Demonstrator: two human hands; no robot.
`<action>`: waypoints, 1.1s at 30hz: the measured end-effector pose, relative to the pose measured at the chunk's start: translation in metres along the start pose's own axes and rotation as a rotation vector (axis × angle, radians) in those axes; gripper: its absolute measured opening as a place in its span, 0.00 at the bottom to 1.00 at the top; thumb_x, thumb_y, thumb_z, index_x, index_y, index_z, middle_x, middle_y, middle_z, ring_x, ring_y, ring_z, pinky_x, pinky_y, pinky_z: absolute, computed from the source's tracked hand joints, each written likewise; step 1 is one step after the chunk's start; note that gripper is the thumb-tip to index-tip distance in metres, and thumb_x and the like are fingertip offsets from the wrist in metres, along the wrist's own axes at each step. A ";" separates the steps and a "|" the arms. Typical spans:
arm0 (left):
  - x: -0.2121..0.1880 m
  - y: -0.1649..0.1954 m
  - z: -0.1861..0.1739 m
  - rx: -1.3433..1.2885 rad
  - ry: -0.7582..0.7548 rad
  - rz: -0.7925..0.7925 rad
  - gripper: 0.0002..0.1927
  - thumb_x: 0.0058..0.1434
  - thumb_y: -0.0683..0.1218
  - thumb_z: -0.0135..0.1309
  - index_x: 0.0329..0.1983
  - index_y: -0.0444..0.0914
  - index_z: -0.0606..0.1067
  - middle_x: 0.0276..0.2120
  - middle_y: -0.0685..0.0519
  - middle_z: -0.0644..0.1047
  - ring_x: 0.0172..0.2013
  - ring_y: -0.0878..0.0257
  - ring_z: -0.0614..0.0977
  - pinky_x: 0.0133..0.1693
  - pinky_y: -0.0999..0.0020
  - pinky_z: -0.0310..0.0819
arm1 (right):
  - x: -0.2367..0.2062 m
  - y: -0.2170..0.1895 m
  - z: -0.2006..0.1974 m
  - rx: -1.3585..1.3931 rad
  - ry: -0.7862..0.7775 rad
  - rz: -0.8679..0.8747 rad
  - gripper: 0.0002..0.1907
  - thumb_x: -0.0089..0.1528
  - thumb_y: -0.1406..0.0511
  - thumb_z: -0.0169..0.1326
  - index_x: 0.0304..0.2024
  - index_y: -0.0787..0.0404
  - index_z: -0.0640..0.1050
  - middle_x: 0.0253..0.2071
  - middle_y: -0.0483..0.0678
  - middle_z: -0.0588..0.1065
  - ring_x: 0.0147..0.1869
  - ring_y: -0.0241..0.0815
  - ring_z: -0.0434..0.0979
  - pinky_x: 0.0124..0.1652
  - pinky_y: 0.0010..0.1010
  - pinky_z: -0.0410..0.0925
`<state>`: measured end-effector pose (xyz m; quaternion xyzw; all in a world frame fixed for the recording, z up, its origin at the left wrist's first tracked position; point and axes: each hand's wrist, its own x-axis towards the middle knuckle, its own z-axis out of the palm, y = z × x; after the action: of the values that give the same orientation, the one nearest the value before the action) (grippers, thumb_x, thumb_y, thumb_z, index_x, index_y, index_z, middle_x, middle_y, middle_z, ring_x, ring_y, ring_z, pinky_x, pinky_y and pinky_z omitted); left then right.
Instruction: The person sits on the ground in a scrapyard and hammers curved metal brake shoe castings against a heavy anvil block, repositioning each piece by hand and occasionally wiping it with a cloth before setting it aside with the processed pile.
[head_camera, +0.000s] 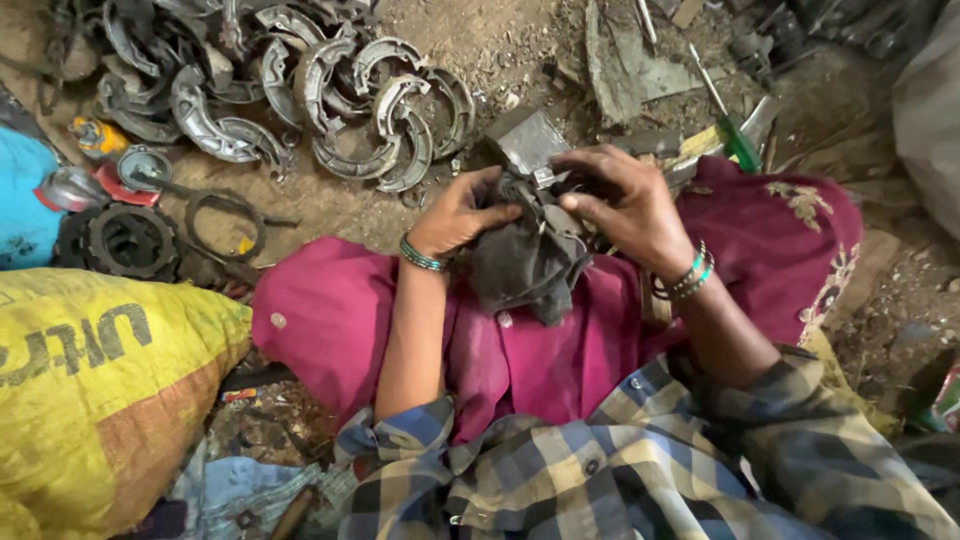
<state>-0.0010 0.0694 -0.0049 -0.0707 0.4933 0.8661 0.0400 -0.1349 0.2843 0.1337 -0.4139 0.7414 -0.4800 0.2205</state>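
Grey metal part (530, 140), wrapped in dark crumpled rag (525, 260), clasped by left hand (455, 215) and right hand (625, 200).

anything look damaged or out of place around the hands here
Nothing is clearly broken. The left hand and right hand hold a small metal part in a grimy dark rag. Worn curved metal pieces lie heaped loose on the dirt.

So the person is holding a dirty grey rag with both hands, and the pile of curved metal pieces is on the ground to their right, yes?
Not quite. In the head view both hands, the left hand and the right hand, do hold the dirty grey rag, but the pile of curved metal pieces lies on the ground to the person's left, not their right.
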 end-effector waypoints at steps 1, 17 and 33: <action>-0.001 -0.005 -0.001 -0.028 -0.025 0.001 0.22 0.64 0.38 0.64 0.60 0.29 0.74 0.51 0.51 0.81 0.52 0.65 0.81 0.57 0.68 0.76 | 0.001 0.002 0.005 0.079 -0.016 0.001 0.22 0.64 0.67 0.65 0.60 0.63 0.78 0.52 0.48 0.77 0.54 0.38 0.78 0.53 0.27 0.71; 0.007 -0.008 0.005 0.476 0.062 0.026 0.17 0.64 0.44 0.68 0.53 0.32 0.79 0.47 0.54 0.83 0.49 0.70 0.79 0.54 0.71 0.75 | -0.011 0.062 0.025 0.361 -0.018 0.163 0.18 0.67 0.63 0.62 0.56 0.64 0.77 0.49 0.43 0.77 0.55 0.33 0.74 0.56 0.27 0.69; -0.007 0.037 -0.014 0.192 0.716 0.308 0.18 0.59 0.36 0.63 0.52 0.38 0.75 0.43 0.55 0.80 0.42 0.66 0.82 0.48 0.70 0.78 | -0.008 0.054 -0.002 0.650 0.229 0.144 0.18 0.72 0.63 0.53 0.62 0.62 0.74 0.56 0.42 0.77 0.59 0.31 0.77 0.60 0.26 0.72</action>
<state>0.0018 0.0386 0.0202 -0.2892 0.5597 0.7324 -0.2584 -0.1538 0.3025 0.0861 -0.2124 0.5971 -0.7174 0.2893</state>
